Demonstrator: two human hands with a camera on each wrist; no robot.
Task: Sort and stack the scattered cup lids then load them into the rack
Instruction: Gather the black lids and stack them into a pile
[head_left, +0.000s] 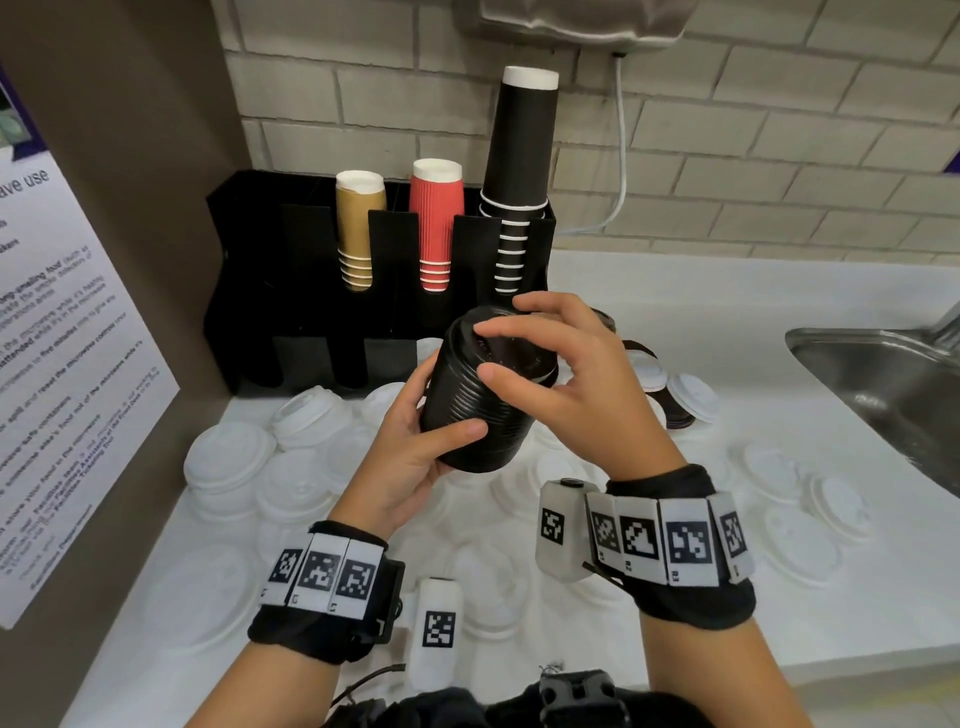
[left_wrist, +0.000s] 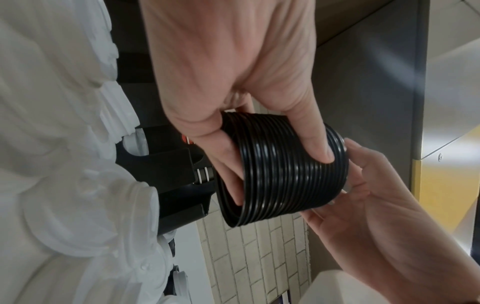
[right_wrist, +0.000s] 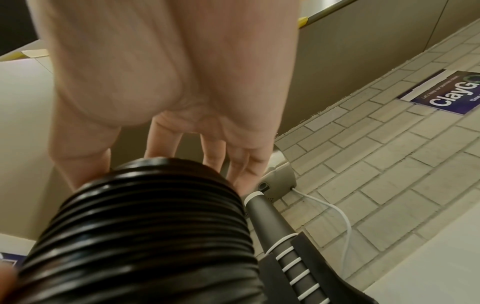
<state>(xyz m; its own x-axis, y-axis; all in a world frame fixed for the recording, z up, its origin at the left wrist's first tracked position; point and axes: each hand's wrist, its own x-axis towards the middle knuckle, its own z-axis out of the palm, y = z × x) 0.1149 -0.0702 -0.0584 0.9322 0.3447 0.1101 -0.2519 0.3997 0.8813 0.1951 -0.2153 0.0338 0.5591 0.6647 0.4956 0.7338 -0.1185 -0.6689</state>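
A tall stack of black ribbed cup lids (head_left: 483, 400) is held tilted above the counter, in front of the black rack (head_left: 249, 291). My left hand (head_left: 421, 441) grips its lower end, thumb across the side. My right hand (head_left: 556, 358) curls over the upper end, thumb on the side and fingers over the top lid. The left wrist view shows the stack (left_wrist: 283, 170) between my left hand (left_wrist: 228, 86) and my right hand (left_wrist: 369, 185). In the right wrist view the stack (right_wrist: 145, 226) fills the bottom under my right hand (right_wrist: 182, 92). Many white lids (head_left: 228, 457) lie scattered on the white counter.
The rack holds gold cups (head_left: 358, 228), red cups (head_left: 436, 218) and a tall stack of black cups (head_left: 519, 156). A few dark and white lids (head_left: 680, 400) lie to the right. A steel sink (head_left: 883, 374) is at the far right. A brown panel with a notice (head_left: 62, 364) stands left.
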